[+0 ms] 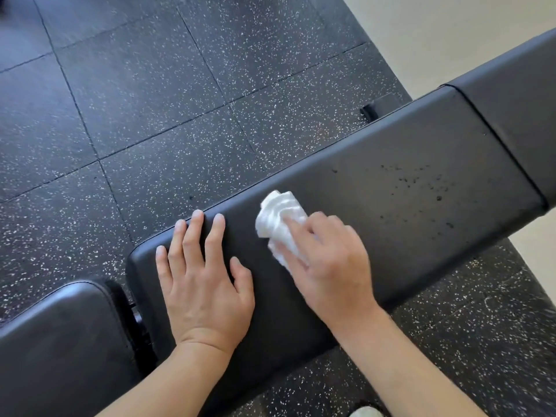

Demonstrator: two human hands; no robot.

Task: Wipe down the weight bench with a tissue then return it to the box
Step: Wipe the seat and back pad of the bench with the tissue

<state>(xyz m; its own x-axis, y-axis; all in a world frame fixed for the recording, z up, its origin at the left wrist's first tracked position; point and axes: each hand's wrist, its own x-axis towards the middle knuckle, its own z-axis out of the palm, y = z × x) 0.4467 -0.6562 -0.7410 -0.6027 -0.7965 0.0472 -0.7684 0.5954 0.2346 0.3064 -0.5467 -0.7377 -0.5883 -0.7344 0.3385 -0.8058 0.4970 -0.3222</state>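
The black padded weight bench (391,152) runs diagonally from lower left to upper right. My left hand (201,275) lies flat with spread fingers on the near end of its long middle pad. My right hand (328,263) presses a crumpled white tissue (278,218) onto the pad just right of my left hand; its fingers lie over the tissue. Dark droplets (421,188) speckle the pad further right. No tissue box is in view.
Another bench pad (60,350) sits at the lower left and a third (517,94) at the upper right. Black speckled rubber floor tiles (150,100) surround the bench. A pale floor strip (451,25) lies at the top right. A bench foot (370,111) shows behind.
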